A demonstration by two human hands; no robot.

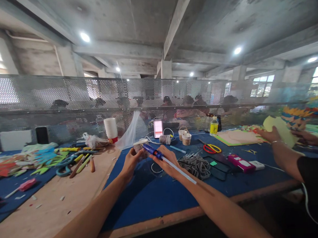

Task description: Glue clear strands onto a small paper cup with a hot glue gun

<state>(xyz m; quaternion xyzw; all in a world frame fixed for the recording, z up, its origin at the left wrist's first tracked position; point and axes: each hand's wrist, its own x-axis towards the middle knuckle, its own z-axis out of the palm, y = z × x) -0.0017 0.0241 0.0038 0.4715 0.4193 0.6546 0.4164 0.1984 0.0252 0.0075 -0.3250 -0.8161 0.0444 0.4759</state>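
My right hand (165, 161) is closed around a blue hot glue gun (153, 151). A long whitish glue stick (179, 171) sticks out of its back end and slants over my forearm. The gun's front end points at a small paper cup (139, 145) wrapped in cord, which my left hand (133, 162) grips from the near left side. Where nozzle and cup meet is too small to make out. Just right of my right hand lies a heap of grey cord (195, 166). Another cord-wrapped cup (165, 139) lies on its side behind it.
Two small basket-like cups (186, 138), a phone with a lit screen (158, 129) and a yellow-labelled bottle (213, 126) stand at the back. Red-yellow scissors (212, 148) and a magenta device (241, 163) lie to the right. Left are tools (82, 163) and stacked paper cups (110, 129). A co-worker's hands (273, 135) hold pale green paper.
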